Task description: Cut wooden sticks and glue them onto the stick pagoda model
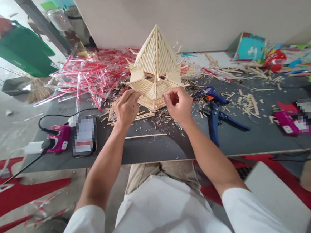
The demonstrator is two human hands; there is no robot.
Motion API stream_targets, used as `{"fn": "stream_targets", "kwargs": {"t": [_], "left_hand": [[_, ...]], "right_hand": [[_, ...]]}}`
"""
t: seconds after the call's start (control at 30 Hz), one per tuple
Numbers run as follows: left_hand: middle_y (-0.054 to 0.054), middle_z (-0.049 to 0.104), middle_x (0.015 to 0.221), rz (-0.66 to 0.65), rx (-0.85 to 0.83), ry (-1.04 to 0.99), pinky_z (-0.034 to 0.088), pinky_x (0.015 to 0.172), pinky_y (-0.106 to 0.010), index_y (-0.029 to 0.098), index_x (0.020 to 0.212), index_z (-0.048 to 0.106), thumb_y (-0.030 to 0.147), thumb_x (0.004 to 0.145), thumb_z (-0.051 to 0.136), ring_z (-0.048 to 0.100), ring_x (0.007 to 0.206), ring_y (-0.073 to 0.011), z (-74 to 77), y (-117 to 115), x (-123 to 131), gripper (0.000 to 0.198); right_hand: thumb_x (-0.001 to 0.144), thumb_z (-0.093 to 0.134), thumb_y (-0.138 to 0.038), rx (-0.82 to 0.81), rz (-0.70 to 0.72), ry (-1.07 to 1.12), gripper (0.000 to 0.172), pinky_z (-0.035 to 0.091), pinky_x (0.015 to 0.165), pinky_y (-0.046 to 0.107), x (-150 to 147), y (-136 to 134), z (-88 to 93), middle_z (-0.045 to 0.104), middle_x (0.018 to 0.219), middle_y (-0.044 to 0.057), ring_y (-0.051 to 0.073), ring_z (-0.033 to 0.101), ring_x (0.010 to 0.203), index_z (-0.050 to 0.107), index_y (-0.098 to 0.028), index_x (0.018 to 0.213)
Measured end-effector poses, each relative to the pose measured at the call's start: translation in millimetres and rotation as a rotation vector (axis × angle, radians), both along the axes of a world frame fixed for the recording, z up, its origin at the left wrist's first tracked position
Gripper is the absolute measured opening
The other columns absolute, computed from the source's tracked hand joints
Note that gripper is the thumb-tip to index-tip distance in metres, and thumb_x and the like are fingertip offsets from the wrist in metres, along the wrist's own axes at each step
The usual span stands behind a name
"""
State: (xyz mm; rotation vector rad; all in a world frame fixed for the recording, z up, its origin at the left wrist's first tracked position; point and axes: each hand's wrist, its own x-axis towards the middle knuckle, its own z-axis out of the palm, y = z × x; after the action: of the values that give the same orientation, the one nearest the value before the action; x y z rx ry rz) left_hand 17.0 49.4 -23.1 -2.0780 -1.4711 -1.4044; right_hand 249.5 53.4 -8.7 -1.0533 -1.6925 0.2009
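Note:
A model built of thin wooden sticks (157, 59) stands on the dark table, with a pointed roof above flared lower panels. At its lower left edge is my left hand (127, 106), fingers bent and closed, the tips against the panel rim. My right hand (180, 103) makes a pinch at the lower right edge, thumb and forefinger together. What either pinch holds is hidden or too small to make out. One long loose stick (146, 136) lies in front of the model, and more sticks (142, 117) lie beneath its front edge.
Red-and-clear plastic wrappers (88, 78) heap up at back left. Right of the model lie a blue glue gun (214, 94), blue cutters (215, 120) and stick scraps (248, 105). A phone (84, 135) and a purple power adapter (58, 137) with cables sit on the left.

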Motion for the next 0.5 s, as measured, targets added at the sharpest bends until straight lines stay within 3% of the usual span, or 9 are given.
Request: {"fn": "stream_targets", "kwargs": {"t": [0.1,0.2,0.3,0.4,0.5], "left_hand": [[-0.005,0.075,0.102,-0.016,-0.027,-0.072,0.053,0.074,-0.033,0.026,0.101,0.077,0.015,0.099,0.056,0.071,0.088,-0.0172,0.3,0,1,0.024],[-0.008,0.072,0.101,0.029,-0.044,-0.268,0.054,0.076,-0.034,0.023,0.097,0.072,0.025,0.102,0.058,0.068,0.089,-0.0182,1.5,1,3,0.015],[-0.006,0.07,0.098,0.048,-0.149,-0.513,0.052,0.062,-0.029,0.022,0.099,0.067,0.035,0.106,0.052,0.064,0.069,-0.012,0.2,2,4,0.022],[-0.002,0.07,0.085,-0.049,-0.368,-0.728,0.042,0.043,-0.024,0.022,0.107,0.064,0.04,0.109,0.045,0.057,0.047,-0.0066,-3.3,7,4,0.026],[-0.002,0.073,0.084,-0.193,-0.541,-0.843,0.04,0.038,-0.021,0.023,0.114,0.057,0.049,0.11,0.041,0.059,0.044,-0.0063,-7.0,14,4,0.031]], "right_hand": [[0.1,0.062,-0.04,-0.002,-0.006,-0.003,0.019,0.047,0.064,0.032,0,0,0.6,0.059,0.076,-0.001,0.013,0.055,0.062,0.058,-0.025,0.09],[0.1,0.063,-0.04,0.011,0.008,0.011,0.019,0.047,0.064,0.032,1,0,1.3,0.059,0.076,-0.002,0.013,0.054,0.062,0.058,-0.024,0.09],[0.1,0.064,-0.039,0.025,0.015,0.033,0.019,0.046,0.063,0.032,1,0,2.4,0.058,0.074,-0.002,0.012,0.054,0.06,0.059,-0.024,0.089],[0.1,0.064,-0.04,0.017,0.002,0.023,0.02,0.046,0.062,0.032,0,0,3.3,0.058,0.073,-0.002,0.012,0.053,0.06,0.059,-0.024,0.089],[0.1,0.064,-0.039,0.03,0.011,0.022,0.019,0.047,0.063,0.032,0,0,3.5,0.058,0.073,-0.003,0.012,0.053,0.06,0.059,-0.024,0.089]]}}
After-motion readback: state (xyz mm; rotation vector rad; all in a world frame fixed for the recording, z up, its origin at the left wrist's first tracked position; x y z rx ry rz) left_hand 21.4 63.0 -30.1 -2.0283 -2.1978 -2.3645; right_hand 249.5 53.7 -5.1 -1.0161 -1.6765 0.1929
